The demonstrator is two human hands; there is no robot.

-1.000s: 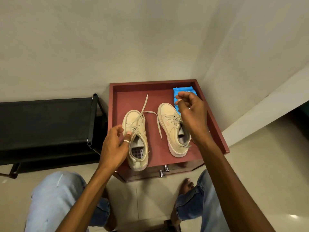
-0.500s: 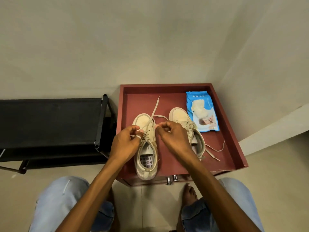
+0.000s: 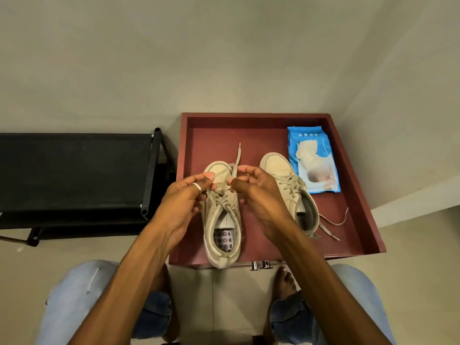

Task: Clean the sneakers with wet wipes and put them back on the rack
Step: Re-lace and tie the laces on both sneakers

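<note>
While both hands work at its laces, the left sneaker (image 3: 222, 220) lies on the red tray-top cabinet (image 3: 358, 220) with its long axis running from the person toward the wall, toe pointing at the wall and heel overhanging the cabinet's near edge. The right sneaker (image 3: 286, 185) sits just beside it on the same surface, toe also toward the wall but angled slightly, its heel swung toward the cabinet's right rim, with loose lace ends trailing on the red surface beside that heel. The left hand (image 3: 184, 197), wearing 1 ring, pinches a lace (image 3: 236, 158) end over the left sneaker's toe, and the right hand (image 3: 258, 192) pinches the lace's other part just beside it, so both hands are closed on the lace; 1 free lace tip sticks up toward the wall. There are 2 beige sneakers and 1 blue pack of wet wipes (image 3: 313, 160), which lies flat in the cabinet's far right corner, just beside the right sneaker's toe. Left of the cabinet stands 1 black shoe rack (image 3: 74, 170), its top shelf bare. The cabinet stands in a corner of plain pale walls, on a pale tiled floor (image 3: 224, 302), with 2 metal knobs showing at its front edge. The person's denim-clad knees frame the cabinet's near side.
</note>
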